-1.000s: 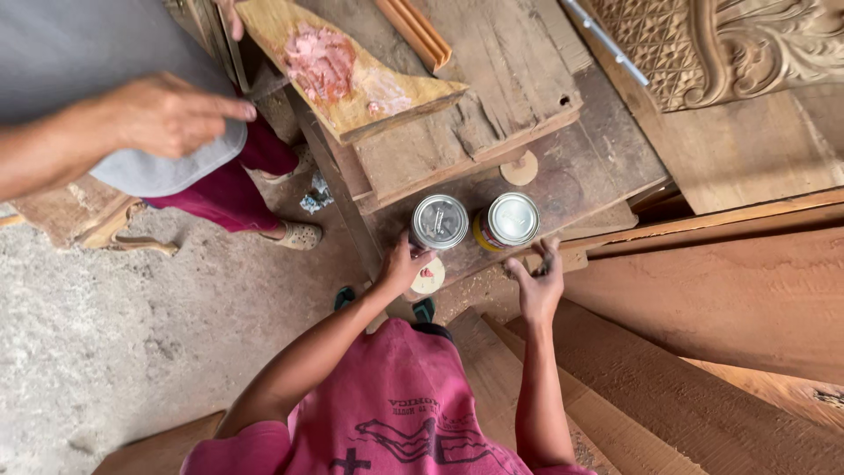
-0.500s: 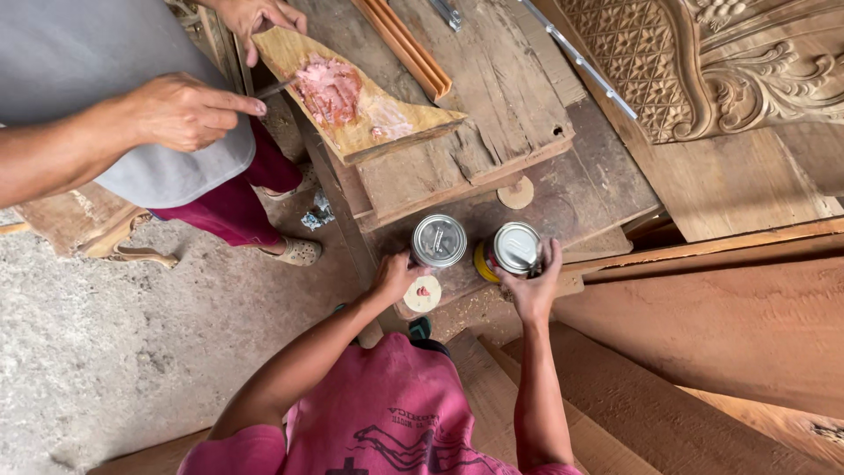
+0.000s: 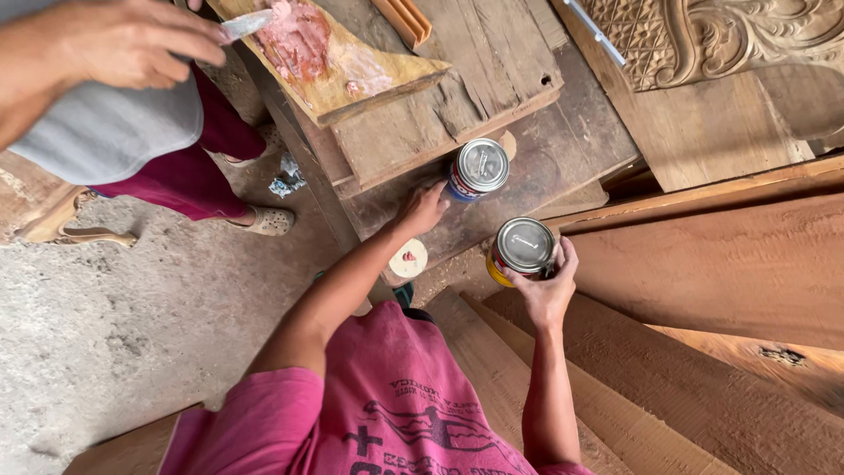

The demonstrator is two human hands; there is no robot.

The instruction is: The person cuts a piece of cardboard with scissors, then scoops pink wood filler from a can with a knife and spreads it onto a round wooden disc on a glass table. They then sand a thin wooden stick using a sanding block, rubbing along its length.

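Observation:
My right hand is closed around a yellow tin can with a silver lid, held just off the near edge of the wooden bench. My left hand rests on the bench with its fingertips against the side of a blue tin can that stands upright there. Below my left wrist, a small round pale lid lies at the bench edge.
Another person stands at the upper left; their hand holds a putty knife over a wood offcut smeared with pink filler. A carved panel lies at the upper right, long planks at the right, concrete floor at the left.
My right hand has taken the yellow can and drawn it off the bench toward me. My left hand moved from the small lid up to the blue can. The other person's knife reached the filler.

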